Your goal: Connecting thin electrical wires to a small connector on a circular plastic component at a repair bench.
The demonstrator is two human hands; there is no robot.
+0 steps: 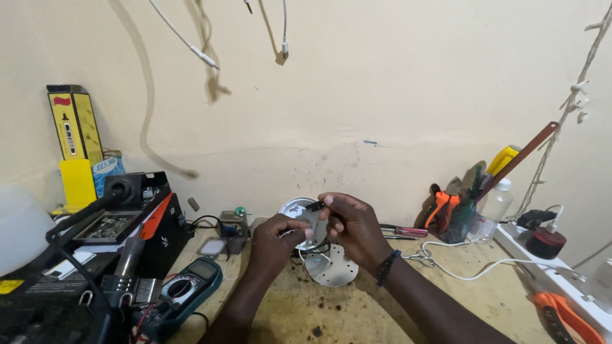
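Both hands are gripping a small grey part (pixel 314 220) above the perforated metal disc (pixel 331 266). The left hand (pixel 275 239) is closing on its lower edge. The right hand (pixel 352 226) is pinching its black top.

Both hands (pixel 319 232) pinching small grey part (pixel 314 220), workbench (pixel 484 293)

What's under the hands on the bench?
A round silver metal disc with small holes lies flat on the stained wooden bench, under the left hand and right hand. Its upper edge is covered by the hands, as are the dark wires there.
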